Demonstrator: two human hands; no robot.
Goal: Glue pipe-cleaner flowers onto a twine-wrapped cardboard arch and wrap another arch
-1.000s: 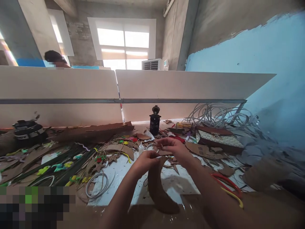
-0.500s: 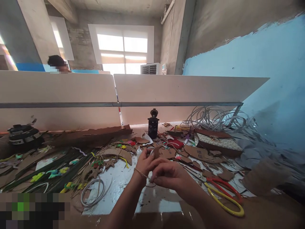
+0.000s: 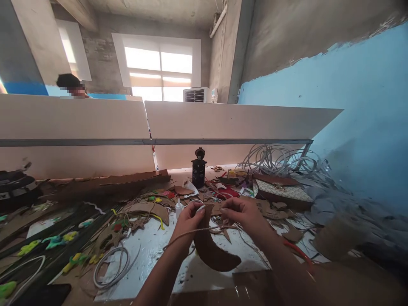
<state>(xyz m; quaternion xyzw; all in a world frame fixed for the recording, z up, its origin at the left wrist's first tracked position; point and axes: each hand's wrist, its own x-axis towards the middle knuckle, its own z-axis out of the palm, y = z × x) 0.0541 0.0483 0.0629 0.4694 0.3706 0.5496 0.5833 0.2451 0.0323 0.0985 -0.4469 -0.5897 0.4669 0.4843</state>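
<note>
Cardboard crescent [image 3: 211, 253], one: extending below your left hand [image 3: 188, 220], tip clamped between thumb and fingers. Your right hand [image 3: 241, 213]: just beside that tip, fingers curled; whether gripping, you cannot tell.

The white tabletop [image 3: 143, 255] is crowded with cardboard scraps. A coil of pale tubing [image 3: 97, 273] lies at its near left, beside long dark green strips [image 3: 79, 244] that carry yellow pieces. Brown cardboard lengths [image 3: 130, 183] lie along the back. A black bottle [image 3: 198, 175], lid raised, stands toward the rear, a small white bottle [image 3: 179, 209] nearer; a patterned handbag [image 3: 283, 193] rests at the right, just in front of a tangle of pale tubing [image 3: 270, 159].
</note>
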